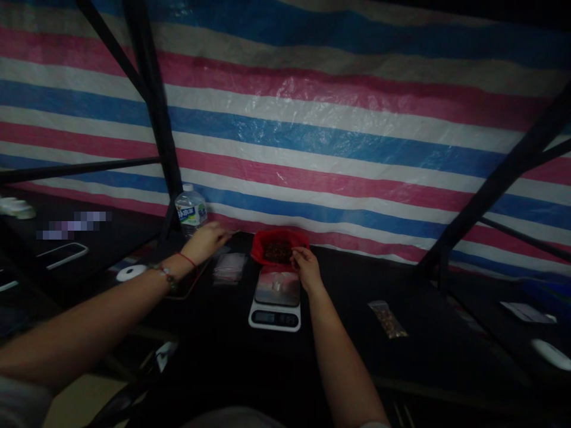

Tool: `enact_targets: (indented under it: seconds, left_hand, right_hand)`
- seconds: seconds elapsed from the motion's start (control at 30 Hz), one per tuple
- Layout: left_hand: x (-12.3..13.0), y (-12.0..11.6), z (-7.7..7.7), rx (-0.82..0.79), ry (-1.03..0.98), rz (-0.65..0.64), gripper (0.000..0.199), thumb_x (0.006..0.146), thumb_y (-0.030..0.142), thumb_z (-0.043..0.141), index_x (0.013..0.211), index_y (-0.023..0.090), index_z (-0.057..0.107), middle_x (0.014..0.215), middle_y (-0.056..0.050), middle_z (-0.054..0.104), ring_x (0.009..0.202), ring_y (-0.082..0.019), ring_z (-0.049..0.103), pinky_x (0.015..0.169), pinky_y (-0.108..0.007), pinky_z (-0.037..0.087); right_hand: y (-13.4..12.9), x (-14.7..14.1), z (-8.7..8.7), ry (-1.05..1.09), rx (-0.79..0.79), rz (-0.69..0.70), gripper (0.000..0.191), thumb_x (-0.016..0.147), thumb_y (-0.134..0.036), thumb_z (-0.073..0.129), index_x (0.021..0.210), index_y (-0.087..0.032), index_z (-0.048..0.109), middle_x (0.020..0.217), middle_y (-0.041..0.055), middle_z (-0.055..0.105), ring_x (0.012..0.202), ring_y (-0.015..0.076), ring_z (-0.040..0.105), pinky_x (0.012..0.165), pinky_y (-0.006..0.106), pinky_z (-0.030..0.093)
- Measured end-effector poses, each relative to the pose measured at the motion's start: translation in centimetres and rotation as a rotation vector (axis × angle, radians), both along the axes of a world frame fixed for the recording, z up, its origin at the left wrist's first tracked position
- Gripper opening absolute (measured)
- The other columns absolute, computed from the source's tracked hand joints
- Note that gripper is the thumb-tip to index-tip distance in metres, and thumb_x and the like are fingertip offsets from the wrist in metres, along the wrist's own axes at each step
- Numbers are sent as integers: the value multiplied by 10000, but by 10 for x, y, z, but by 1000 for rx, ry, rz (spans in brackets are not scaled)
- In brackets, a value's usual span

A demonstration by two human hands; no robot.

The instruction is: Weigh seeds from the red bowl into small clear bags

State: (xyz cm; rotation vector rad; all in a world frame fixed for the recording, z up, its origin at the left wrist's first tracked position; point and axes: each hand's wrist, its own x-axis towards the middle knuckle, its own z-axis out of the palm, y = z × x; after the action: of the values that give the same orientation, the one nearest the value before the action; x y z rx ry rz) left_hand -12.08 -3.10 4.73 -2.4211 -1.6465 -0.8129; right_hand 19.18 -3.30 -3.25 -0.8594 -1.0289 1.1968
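Observation:
A red bowl (pixel 261 241) with small dark brown pieces stands at the back of the black table. My right hand (pixel 307 266) is at its right front edge, fingers pinched together; what they hold, if anything, is too small to name. In front of the bowl sits a white kitchen scale (pixel 275 319) with a small clear container (pixel 277 282) on its plate. My left hand (pixel 209 239) hovers beyond a stack of clear bags (pixel 229 267), near a plastic bottle (pixel 191 212). It is blurred, and its fingers are hard to make out.
A filled clear bag (pixel 388 319) lies to the right on the black table (pixel 343 297). A white roll (pixel 131 273) lies by my left forearm. Dark metal posts (pixel 156 119) stand at left and right before a striped sheet (pixel 312 137). A white object (pixel 552 354) lies far right.

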Motion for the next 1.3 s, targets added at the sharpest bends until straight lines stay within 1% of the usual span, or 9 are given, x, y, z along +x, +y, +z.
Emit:
enact_targets:
  seconds: [0.17,0.3,0.47,0.57,0.7,0.9,1.07,1.2,1.3]
  left_hand:
    - [3,-23,-63,-347,27,-257,380,797,515,528,905,208,724,1078,-90,676,1024,-243,598,955,-313,429]
    - [6,-15,-68,-398,-40,-183,525,896,540,322,909,185,708,965,-101,702,948,-237,635,917,-326,444]
    - [18,11,-76,-316,58,-186,476,899,398,336,1121,119,651,1171,-157,648,1112,-264,583,1011,-378,390]
    - [25,14,-98,-385,146,-183,547,880,401,382,1313,100,525,1403,-189,476,1312,-286,432,1091,-425,310]
    - [25,12,-124,-391,193,-117,625,899,458,347,1417,113,404,1506,-181,312,1409,-309,263,1125,-499,228]
    - [20,20,-141,-385,219,-70,637,909,486,310,1457,163,339,1535,-121,268,1421,-334,212,1123,-550,197]
    - [19,25,-143,-435,246,-66,672,912,489,275,1488,146,244,1554,-110,203,1437,-315,162,1131,-530,193]
    - [23,24,-137,-497,280,-69,662,914,470,252,1490,145,234,1563,-111,154,1442,-324,120,1123,-559,174]
    - [26,21,-130,-524,235,-68,676,910,483,259,1488,133,241,1559,-127,166,1441,-322,129,1123,-569,161]
  right_hand:
    - [-1,1,0,-9,-7,-4,319,648,-403,718,870,-184,651,597,-32,605,496,91,515,456,193,367]
    - [-2,1,0,-12,-7,-25,336,644,-416,720,877,-184,651,594,-37,601,495,89,513,454,191,360]
    - [-12,15,11,-97,34,-100,324,672,-431,694,879,-185,656,619,-18,619,530,115,543,495,221,402]
    - [-27,47,23,-371,141,-171,264,713,-415,650,848,-190,678,678,13,656,624,164,593,606,283,461]
    - [-59,118,28,-1038,219,-341,245,792,-354,551,914,-209,708,958,80,694,930,241,619,867,375,453]
    - [-117,206,-3,-1651,-387,-608,527,806,-489,543,1229,-180,602,1184,197,598,1089,365,561,886,489,423]
    - [-134,224,-30,-1723,-547,-486,446,827,-438,531,1207,-219,607,1093,154,636,996,324,620,826,428,454]
    - [-128,217,-27,-1559,-389,-497,348,831,-345,528,1133,-217,647,1083,140,655,993,284,631,854,390,452]
    - [-118,200,-16,-1214,-200,-457,327,789,-369,585,1064,-207,655,1035,113,682,938,250,645,827,353,469]
